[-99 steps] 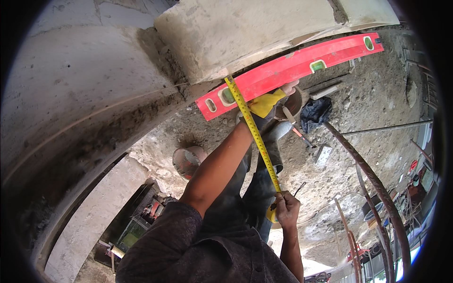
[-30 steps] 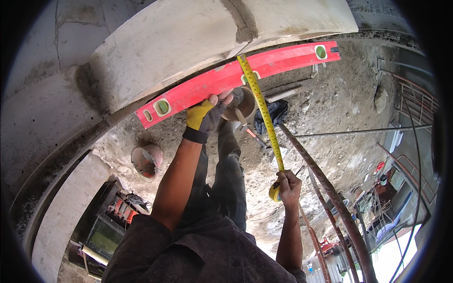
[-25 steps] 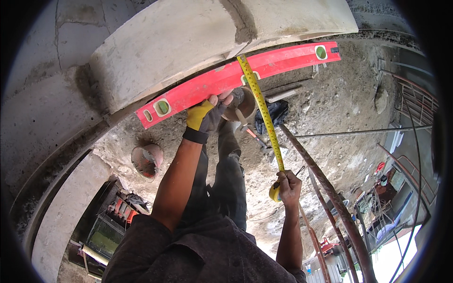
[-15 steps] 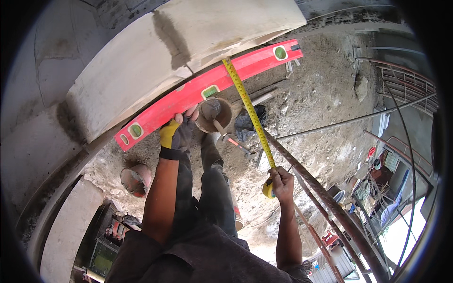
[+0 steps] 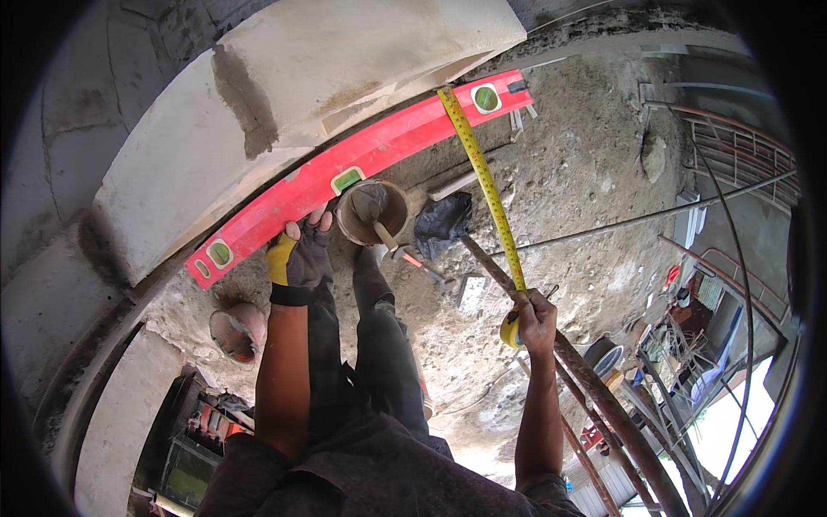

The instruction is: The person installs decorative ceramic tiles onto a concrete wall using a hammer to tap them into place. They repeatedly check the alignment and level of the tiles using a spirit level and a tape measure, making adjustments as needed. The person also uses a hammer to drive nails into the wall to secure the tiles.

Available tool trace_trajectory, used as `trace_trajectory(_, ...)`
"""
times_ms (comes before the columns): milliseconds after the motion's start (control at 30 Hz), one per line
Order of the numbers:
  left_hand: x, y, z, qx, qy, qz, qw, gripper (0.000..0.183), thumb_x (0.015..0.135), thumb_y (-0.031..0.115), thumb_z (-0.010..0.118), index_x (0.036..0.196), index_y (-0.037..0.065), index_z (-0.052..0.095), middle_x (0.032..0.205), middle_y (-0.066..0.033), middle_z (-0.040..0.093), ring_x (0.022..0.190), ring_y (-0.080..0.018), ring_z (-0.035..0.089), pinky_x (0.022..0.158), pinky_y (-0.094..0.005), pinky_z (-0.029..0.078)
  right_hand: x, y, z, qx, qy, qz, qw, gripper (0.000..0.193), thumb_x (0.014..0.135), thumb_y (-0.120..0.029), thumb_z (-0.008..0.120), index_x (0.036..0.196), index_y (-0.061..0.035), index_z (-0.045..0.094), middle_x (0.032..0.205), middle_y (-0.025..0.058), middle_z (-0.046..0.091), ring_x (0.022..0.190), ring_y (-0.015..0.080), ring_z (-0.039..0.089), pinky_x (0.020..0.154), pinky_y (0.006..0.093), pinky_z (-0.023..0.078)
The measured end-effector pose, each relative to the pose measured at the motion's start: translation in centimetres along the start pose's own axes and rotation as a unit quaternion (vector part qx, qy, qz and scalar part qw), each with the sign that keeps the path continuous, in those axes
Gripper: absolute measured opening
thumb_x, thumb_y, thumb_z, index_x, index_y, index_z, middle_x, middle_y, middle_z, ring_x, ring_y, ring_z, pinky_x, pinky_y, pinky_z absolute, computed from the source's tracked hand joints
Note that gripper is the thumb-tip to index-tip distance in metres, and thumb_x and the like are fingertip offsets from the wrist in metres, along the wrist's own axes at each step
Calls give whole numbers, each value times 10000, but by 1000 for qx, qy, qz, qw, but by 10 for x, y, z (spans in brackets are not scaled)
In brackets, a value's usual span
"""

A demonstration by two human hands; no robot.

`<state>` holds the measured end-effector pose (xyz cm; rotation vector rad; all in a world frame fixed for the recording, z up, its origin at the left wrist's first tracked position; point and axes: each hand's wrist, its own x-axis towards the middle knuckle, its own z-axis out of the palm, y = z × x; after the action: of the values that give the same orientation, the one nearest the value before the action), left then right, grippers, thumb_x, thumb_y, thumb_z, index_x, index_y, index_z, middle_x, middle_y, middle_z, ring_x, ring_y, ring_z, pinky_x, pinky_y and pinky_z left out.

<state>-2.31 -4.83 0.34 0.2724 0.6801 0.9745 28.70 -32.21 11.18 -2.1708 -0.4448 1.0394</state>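
My left hand (image 5: 299,257), in a yellow and grey glove with bare fingertips, grips the lower edge of a long red spirit level (image 5: 388,148). The level lies slantwise along the front edge of a pale slab (image 5: 362,60), and its vials show green. Bare and closed, my right hand (image 5: 536,323) holds a yellow tape measure (image 5: 510,330). Its blade (image 5: 487,185) is drawn out and runs up to the level, its tip crossing the level's face beside the right-hand vial. Whether the tip touches the slab I cannot tell.
Below the level stand a bucket (image 5: 398,194) with a trowel in it, a hammer (image 5: 424,266) and a black plastic bag (image 5: 442,226). Another bucket (image 5: 239,333) is at lower left. Rusty poles (image 5: 594,379) slant past my right hand. Scaffolding (image 5: 745,159) stands at far right.
The tape's tip has shifted right along the level, closer to the end vial. My right hand has moved right and slightly up with the tape measure. My left hand keeps its grip.
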Motion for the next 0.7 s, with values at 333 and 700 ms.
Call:
trace_trajectory(333, 2, -5, -6, -17, -27, 15, 999, 646, 935, 274, 664, 1481, 105, 363, 1424, -101, 518, 1257, -254, 537, 1031, -422, 484, 10, 1, -4, -19, -6, 1, 1000, 205, 961, -115, 561, 858, 27, 667, 611, 38, 625, 538, 72, 551, 487, 243, 416)
trace_trajectory(700, 0, -7, -4, -16, -10, 14, 1000, 576, 951, 258, 639, 1447, 80, 405, 1403, -112, 528, 1256, -249, 532, 1032, -415, 482, 7, -15, -4, 5, -2, 44, 999, 247, 971, -127, 592, 743, -31, 597, 641, -45, 502, 586, 28, 408, 515, 235, 322)
